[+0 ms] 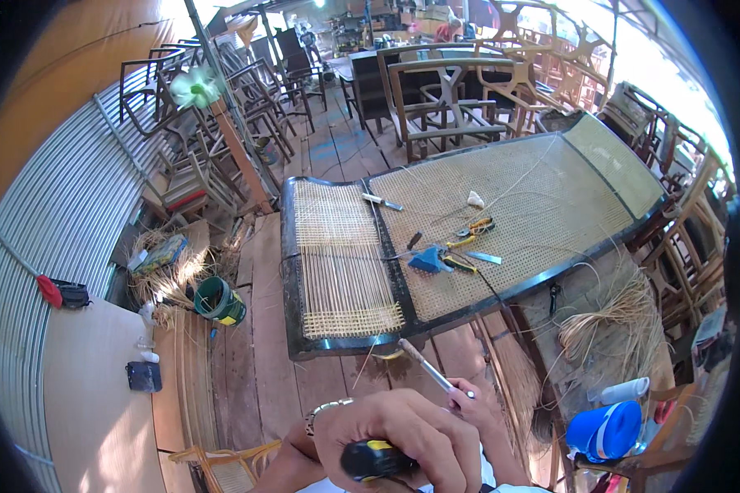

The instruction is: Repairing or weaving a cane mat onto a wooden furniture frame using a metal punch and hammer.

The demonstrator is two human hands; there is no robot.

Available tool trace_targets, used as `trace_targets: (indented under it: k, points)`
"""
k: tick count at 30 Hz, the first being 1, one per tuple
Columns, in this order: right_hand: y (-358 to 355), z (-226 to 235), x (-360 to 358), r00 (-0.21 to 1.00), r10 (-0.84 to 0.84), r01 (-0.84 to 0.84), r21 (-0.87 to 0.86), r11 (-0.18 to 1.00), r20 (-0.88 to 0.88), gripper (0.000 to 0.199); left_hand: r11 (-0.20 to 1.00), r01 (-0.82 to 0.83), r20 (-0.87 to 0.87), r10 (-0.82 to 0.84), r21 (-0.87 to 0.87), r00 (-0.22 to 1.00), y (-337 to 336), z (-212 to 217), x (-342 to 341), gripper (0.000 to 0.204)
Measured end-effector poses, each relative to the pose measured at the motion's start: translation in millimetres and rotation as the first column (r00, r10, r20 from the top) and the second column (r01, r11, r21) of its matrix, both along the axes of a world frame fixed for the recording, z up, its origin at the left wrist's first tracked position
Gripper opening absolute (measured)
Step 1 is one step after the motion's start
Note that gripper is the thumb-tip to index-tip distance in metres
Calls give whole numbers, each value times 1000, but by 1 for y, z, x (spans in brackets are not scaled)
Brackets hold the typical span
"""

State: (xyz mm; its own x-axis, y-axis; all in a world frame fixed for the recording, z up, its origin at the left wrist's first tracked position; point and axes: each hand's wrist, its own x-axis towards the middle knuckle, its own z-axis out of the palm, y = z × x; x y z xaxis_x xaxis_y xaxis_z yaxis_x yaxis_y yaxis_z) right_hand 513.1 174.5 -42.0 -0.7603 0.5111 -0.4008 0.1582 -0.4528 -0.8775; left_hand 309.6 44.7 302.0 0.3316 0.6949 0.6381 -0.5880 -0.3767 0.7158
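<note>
Gripping a black-and-yellow tool [376, 458], left hand [403, 435] fingers clamped; right hand [469, 407] pinching a thin rod [434, 371].

Frame [337, 349]: dark glossy wood; panel [510, 222]: woven matt cane (partly open strands); floor [259, 361]: rough planks; wall [49, 246]: corrugated metal; tool [374, 458]: black-yellow plastic.
</note>
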Motion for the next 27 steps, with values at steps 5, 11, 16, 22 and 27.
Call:
trace_targets:
  k: [5, 11, 16, 22, 27]
  points:
    - [11, 13, 27, 1000, -24, 24, 11, 1000, 1, 29, 984, -166, 220, 178, -70, 959, -2, -13, 48, 24]
    - [14, 9, 63, 990, 43, -49, 46, 998, 131, 29, 900, -281, 241, 369, -333, 898, 17, -13, 94, 27]
    - [27, -3, 60, 999, 31, -32, 25, 999, 23, 30, 994, 104, 319, -105, 18, 942, 43, -36, 85, 25]
    - [24, 10, 60, 997, 79, -79, -20, 997, 12, 32, 996, 87, 271, -83, -5, 959, 35, -29, 94, 23]
    - [21, 4, 74, 1000, -10, 11, -53, 999, 6, 36, 987, 134, 186, -149, 92, 971, 59, -51, 102, 36]
